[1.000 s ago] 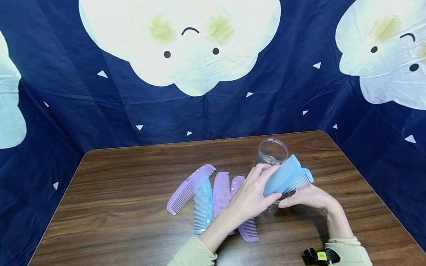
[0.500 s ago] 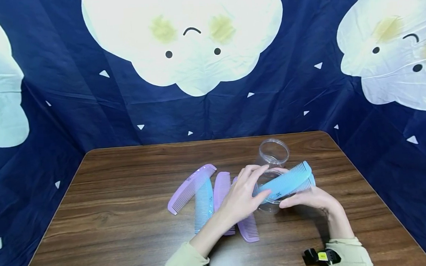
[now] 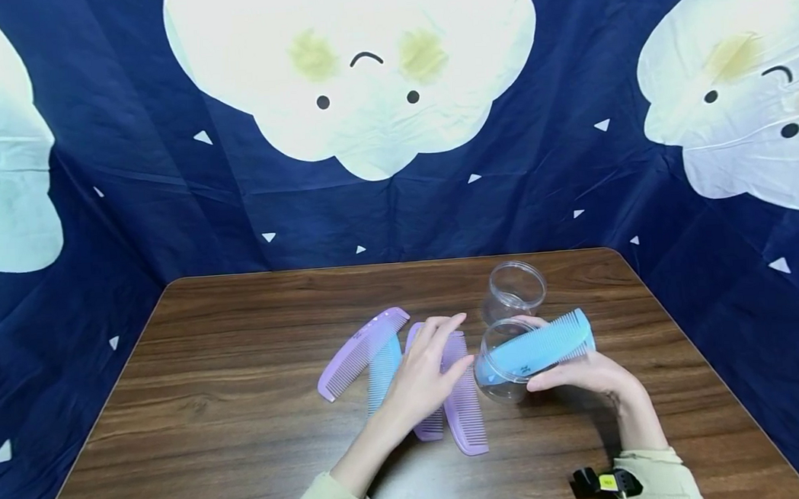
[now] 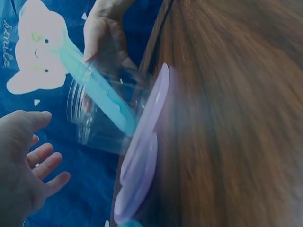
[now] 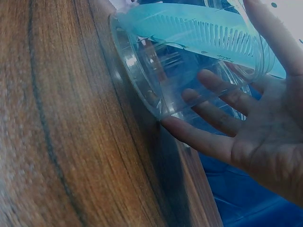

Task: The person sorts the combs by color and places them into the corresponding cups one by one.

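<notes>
Head camera shows the right hand [image 3: 586, 375] holding a clear round plastic jar [image 3: 506, 369] tilted near the right edge of the wooden table [image 3: 244, 411], fingers spread along its wall, with pale blue plastic combs [image 3: 543, 345] already poking out of its mouth. Judging by that, loading is part done: purple combs [image 3: 460, 398] and one blue comb [image 3: 379, 373] lie mid-table. Above them hovers the left hand [image 3: 424, 370], fingers loosely open, empty. A second clear jar [image 3: 514, 288] stands behind
</notes>
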Action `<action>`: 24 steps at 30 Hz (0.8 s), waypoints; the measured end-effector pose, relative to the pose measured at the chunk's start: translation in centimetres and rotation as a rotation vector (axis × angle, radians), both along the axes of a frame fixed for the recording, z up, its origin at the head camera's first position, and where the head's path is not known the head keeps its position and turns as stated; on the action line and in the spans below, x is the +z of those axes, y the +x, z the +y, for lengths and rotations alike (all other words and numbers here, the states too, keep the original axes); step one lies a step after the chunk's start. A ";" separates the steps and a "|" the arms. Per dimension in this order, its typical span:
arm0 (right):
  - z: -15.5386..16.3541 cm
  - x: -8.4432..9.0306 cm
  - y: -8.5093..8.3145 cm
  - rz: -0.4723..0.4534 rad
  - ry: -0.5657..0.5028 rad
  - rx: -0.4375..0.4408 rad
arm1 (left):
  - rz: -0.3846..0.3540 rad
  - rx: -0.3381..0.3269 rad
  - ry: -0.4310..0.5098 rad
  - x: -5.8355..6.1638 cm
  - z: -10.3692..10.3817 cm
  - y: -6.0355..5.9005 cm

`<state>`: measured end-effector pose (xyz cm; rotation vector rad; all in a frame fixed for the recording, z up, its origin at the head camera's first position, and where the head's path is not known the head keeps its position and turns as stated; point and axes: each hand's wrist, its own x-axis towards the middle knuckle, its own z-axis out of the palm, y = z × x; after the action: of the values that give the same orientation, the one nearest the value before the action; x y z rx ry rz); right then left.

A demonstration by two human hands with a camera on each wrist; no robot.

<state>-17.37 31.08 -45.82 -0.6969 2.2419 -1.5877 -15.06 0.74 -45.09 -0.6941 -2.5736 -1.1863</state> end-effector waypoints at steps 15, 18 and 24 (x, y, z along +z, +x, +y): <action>0.1 0.1 0.2 -0.014 0.004 -0.008 | -0.003 0.179 -0.174 -2.5 -3.6 0.8; 0.1 0.0 0.2 -0.017 0.007 -0.010 | 0.000 0.195 -0.222 -2.9 -4.2 1.0; 0.1 -0.1 0.1 -0.019 -0.012 -0.005 | -0.037 0.192 -0.322 -3.3 -5.3 1.5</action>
<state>-17.25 31.13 -45.90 -0.6767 2.2240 -1.6051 -13.54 -4.57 -48.38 -0.4720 -2.8180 -0.7423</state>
